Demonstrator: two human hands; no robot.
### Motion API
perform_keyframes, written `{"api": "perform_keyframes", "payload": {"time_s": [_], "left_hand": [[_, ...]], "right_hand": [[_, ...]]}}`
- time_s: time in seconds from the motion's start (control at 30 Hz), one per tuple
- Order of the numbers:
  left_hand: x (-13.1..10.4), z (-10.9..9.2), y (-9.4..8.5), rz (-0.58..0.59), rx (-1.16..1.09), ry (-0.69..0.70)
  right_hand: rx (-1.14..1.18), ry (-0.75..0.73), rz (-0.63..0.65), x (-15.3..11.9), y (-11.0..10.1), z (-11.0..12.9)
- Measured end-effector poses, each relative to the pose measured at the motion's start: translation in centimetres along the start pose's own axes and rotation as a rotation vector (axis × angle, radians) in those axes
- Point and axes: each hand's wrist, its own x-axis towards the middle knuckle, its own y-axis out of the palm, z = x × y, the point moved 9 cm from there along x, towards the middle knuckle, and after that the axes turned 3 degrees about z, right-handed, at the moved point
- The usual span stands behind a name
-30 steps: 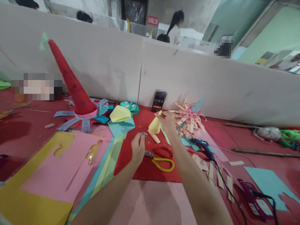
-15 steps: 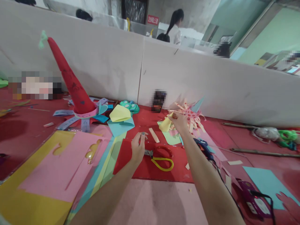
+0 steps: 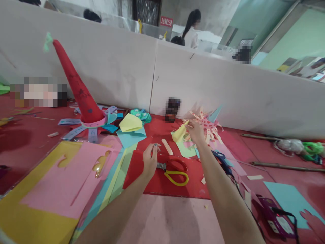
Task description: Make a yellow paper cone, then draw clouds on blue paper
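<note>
My left hand (image 3: 150,159) is closed with the thumb near the curled fingers, above the blades of large scissors (image 3: 175,172) with one red and one yellow handle. What it holds, if anything, I cannot make out. Farther right, my right hand (image 3: 196,131) has its bent fingers apart beside a small yellow paper cone (image 3: 179,133), whose tip shows by the fingertips. The cone stands tilted over a pale green paper (image 3: 186,149). Behind that hand lies a pink heart-patterned paper piece with fringed strips (image 3: 209,123) and a blue cone.
A tall red cone hat (image 3: 78,88) leans at the left. Pink paper (image 3: 66,183) and other coloured sheets lie near it. On the right are a glue gun (image 3: 220,158) with a cord, a purple device (image 3: 275,217), blue paper (image 3: 286,200) and sticks (image 3: 286,166). A white partition (image 3: 114,67) stands behind.
The tip of the yellow cone shows more clearly now, and my right fingers sit slightly back from it. My left hand and the scissors stay in place.
</note>
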Motion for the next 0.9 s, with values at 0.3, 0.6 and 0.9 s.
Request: {"api": "perform_keyframes", "payload": {"time_s": [0.3,0.6,0.9], "left_hand": [[0.0,-0.1,0.0,-0.002,-0.020,-0.004],[0.0,0.1,0.0,0.002,-0.013,-0.001],[0.1,0.2,0.0,0.002,-0.011,-0.007]], "right_hand": [[-0.053,0.035,-0.005,0.0,0.4,-0.2],[-0.034,0.000,-0.012,1.3,0.3,-1.9],[-0.034,0.013,0.006,0.9,0.9,-2.2]]}}
